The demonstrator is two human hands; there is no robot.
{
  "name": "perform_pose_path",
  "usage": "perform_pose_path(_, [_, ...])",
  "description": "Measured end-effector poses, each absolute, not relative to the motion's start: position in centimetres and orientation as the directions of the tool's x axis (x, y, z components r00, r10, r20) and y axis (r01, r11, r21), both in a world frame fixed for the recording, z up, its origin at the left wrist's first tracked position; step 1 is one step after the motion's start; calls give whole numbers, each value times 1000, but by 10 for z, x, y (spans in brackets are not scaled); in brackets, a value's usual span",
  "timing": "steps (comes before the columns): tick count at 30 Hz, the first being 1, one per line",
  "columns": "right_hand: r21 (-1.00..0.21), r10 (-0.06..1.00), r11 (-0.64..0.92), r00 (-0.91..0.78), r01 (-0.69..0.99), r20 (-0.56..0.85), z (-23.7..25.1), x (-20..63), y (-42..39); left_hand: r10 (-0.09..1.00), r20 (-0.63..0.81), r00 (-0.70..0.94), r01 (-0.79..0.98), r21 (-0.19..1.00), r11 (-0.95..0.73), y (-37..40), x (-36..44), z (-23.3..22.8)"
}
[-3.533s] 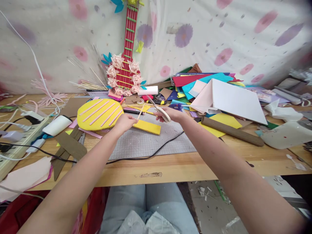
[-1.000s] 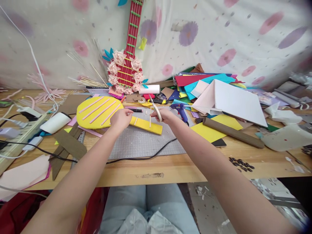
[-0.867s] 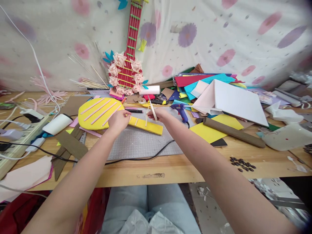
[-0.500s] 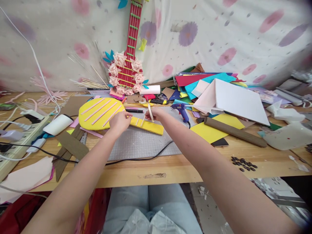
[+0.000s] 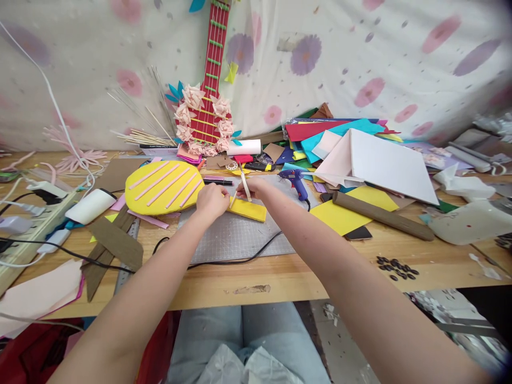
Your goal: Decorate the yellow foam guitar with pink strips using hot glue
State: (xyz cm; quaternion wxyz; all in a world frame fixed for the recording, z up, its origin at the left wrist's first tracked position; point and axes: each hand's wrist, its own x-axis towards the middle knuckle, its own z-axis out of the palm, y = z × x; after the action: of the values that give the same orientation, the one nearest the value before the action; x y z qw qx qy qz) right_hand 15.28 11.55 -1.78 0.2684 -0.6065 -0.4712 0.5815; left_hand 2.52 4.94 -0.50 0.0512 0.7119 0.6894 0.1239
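Observation:
A guitar-shaped craft piece lies on the mat, with a rounded yellow body [image 5: 146, 186] crossed by pale pink strips and a narrow yellow neck [image 5: 250, 209]. My left hand [image 5: 212, 201] is closed over the neck, fingertips pressed together; what they pinch, if anything, is hidden. White-handled scissors [image 5: 245, 185] are in my right hand [image 5: 254, 188], whose fingers are closed just above the neck. A short pale strip [image 5: 233, 199] slants between my two hands at the neck; which fingers hold it I cannot tell.
A purple glue gun [image 5: 296, 182] rests to the right on the grey cutting mat [image 5: 224, 242]; its black cord runs across the mat. A red flowered guitar craft [image 5: 210, 106] leans at the back. Coloured sheets, a brown roll [image 5: 382, 216] and black beads [image 5: 396, 268] lie rightward.
My left hand has moved right along the neck, from near the body to beside the slanted strip. My right hand still holds the scissors in about the same place. The view has shifted slightly.

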Motion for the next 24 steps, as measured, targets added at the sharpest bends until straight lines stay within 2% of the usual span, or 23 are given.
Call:
perform_pose_path(4, [-820, 814, -526, -145, 226, -562, -16, 153, 114, 996, 82, 31, 976, 211, -48, 59, 29, -6])
perform_pose_path(9, [-860, 861, -468, -115, 203, -496, -10, 154, 113, 994, 54, 96, 985, 141, -103, 57, 35, -8])
perform_pose_path(13, [-882, 878, -451, -107, 138, -466, 0, 157, 103, 992, 78, 99, 976, 188, -112, 50, 39, -7])
perform_pose_path(17, [-920, 916, -391, -79, 37, -393, 12, 163, 87, 994, 78, 80, 936, 336, -101, 44, 42, 0])
perform_pose_path(20, [-949, 945, -314, -99, 6, -313, 20, 169, 77, 994, 71, 81, 845, 524, -106, 39, 44, 4])
perform_pose_path(22, [-970, 963, -240, -123, 29, -241, 22, 175, 74, 997, 53, 61, 683, 726, -81, 35, 44, 4])
perform_pose_path(24, [-987, 983, -130, -120, 94, -141, 23, 185, 73, 998, -6, 68, 382, 924, -20, 31, 41, 2])
